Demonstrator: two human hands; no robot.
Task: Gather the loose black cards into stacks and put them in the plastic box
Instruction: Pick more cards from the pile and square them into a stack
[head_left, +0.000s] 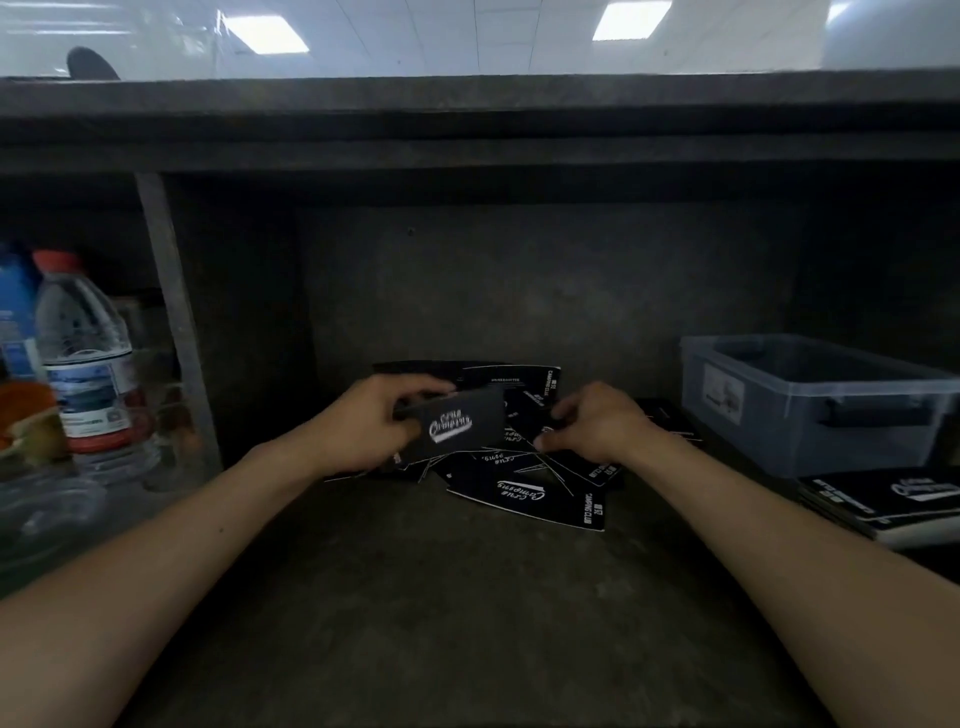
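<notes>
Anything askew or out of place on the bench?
Only the loose black cards: they lie in a jumbled heap mid-bench, overlapping at mixed angles. The left hand grips a squared stack above them. The plastic box sits upright at right; nothing looks spilled or damaged.

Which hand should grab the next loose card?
Right. The left hand grips the gathered stack, while the right hand sits over the loose cards, fingers curled at them, nearer the plastic box.

One wide-angle head cam, worn by the person, faces fwd & down into a dark bench recess (519, 291), close over left hand (363, 423) & right hand (597, 423) at centre.
</notes>
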